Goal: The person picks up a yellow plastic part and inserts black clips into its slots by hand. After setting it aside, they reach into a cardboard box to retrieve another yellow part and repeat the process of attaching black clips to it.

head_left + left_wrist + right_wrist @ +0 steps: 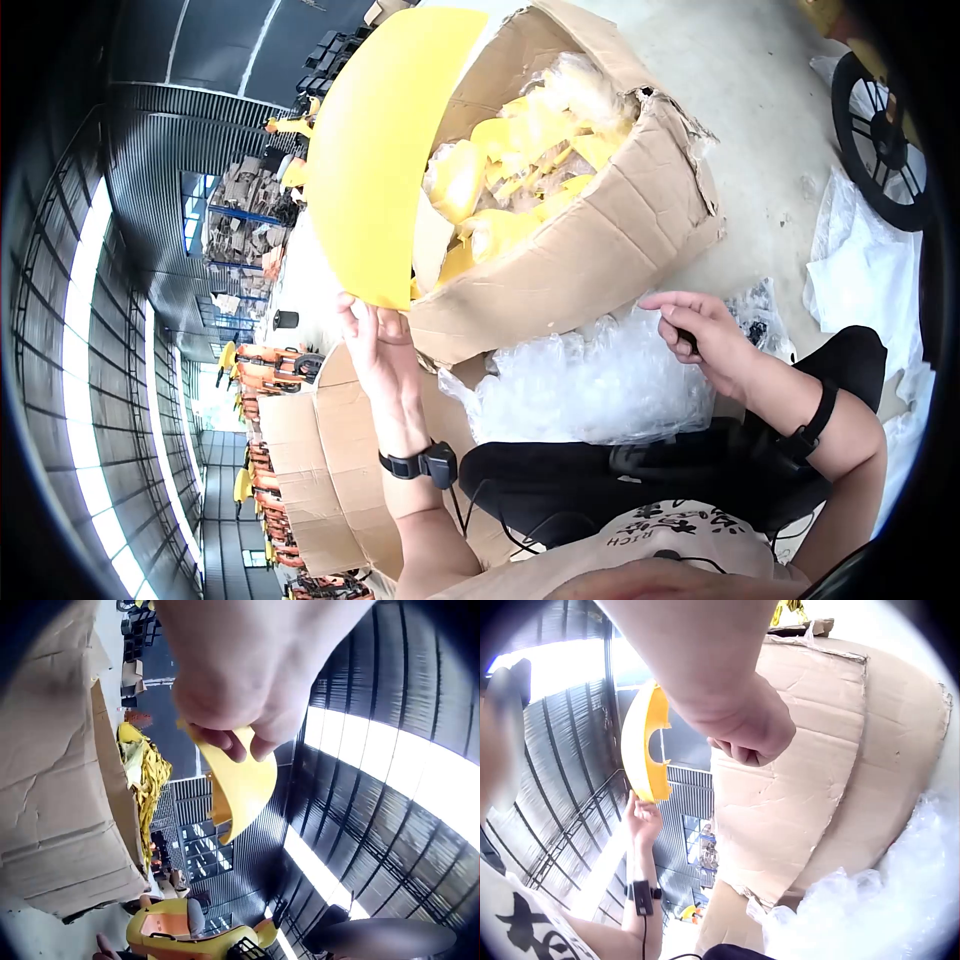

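A smooth yellow curved plastic panel [375,160] is held up at the left side of the big carton. My left hand [378,335] pinches its lower end between thumb and fingers. In the left wrist view, the yellow panel [240,784] hangs from the fingertips, its inner side showing small tabs. The right wrist view shows a rounded cutout in one edge of the panel [639,742]. My right hand [700,335] is in front of the carton, index finger extended and the others curled around a small black object [687,340], mostly hidden by the fingers.
The large open cardboard box [570,265] holds several yellow plastic parts [520,150] in clear wrap. Crumpled clear plastic [590,385] lies between it and my lap. Another cardboard piece [330,460] stands at left. A black-spoked wheel [880,140] is at right.
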Demonstrator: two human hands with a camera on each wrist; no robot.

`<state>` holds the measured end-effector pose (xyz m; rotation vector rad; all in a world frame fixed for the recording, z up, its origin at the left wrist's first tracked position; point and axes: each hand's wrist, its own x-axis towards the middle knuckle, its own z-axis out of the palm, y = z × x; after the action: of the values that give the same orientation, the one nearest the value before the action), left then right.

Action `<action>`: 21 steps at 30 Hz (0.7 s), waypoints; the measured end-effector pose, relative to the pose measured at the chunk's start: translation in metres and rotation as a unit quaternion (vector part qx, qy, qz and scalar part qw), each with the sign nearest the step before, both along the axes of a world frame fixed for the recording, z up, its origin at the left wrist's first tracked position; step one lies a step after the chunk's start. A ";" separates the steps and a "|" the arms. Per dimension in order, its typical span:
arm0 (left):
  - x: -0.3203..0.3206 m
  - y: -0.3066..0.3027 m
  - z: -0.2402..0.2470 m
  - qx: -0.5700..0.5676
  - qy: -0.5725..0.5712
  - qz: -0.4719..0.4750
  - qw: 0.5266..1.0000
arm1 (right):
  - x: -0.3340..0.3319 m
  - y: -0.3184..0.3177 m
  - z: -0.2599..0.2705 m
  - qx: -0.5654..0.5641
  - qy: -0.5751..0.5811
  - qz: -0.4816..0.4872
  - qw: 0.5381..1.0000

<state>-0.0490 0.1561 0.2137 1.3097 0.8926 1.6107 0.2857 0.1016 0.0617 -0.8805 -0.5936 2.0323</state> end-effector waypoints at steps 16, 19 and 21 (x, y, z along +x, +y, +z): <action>-0.030 -0.079 -0.109 -0.146 0.015 -0.048 0.988 | -0.001 -0.024 -0.007 0.049 0.264 0.074 0.961; -0.044 -0.080 -0.122 -0.128 -0.043 -0.124 0.983 | -0.013 -0.036 0.012 -0.001 0.166 0.024 0.986; -0.028 -0.078 -0.118 -0.171 0.013 -0.049 0.984 | -0.014 -0.044 0.014 0.039 0.032 -0.013 0.999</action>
<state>-0.0772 0.0782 0.0958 1.1150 1.0514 1.2983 0.2722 0.0576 0.0754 -0.7711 -0.6192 1.9928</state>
